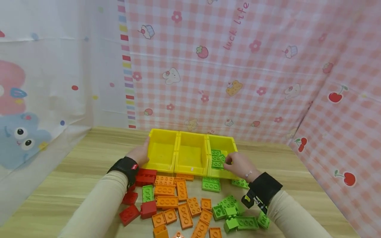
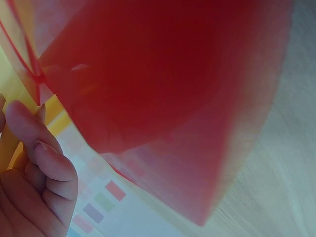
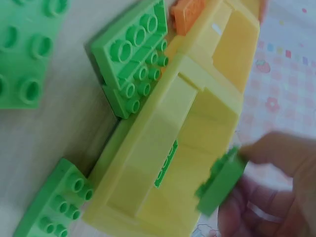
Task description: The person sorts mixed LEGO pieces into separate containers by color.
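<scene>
Green plastic brick (image 3: 222, 185), pinched between the thumb and fingers of the right hand (image 1: 239, 164), so that grip is definitely pressed together on something. It sticks out to the left of those fingertips, over the right compartment (image 1: 221, 142) of the yellow tray (image 1: 191, 157), somewhere between that compartment's left and right edges. Going by the right wrist view, its long side runs roughly in line with the tray's front edge, though it's blurry, so the exact tilt is anyone's guess. Other green bricks (image 1: 216, 162) lie on the compartment floor; can't tell if the pinched one touches them. Right hand is clearly the nearer one. The left hand (image 1: 140, 154) is way over at the tray's opposite end, fingers curled on the left edge, holding it. Loose green bricks (image 1: 247, 222) lie on the tabletop (image 1: 268, 155) off the tray's front right corner. Seems like that long-side-to-front-edge angle is what matters most.
</scene>
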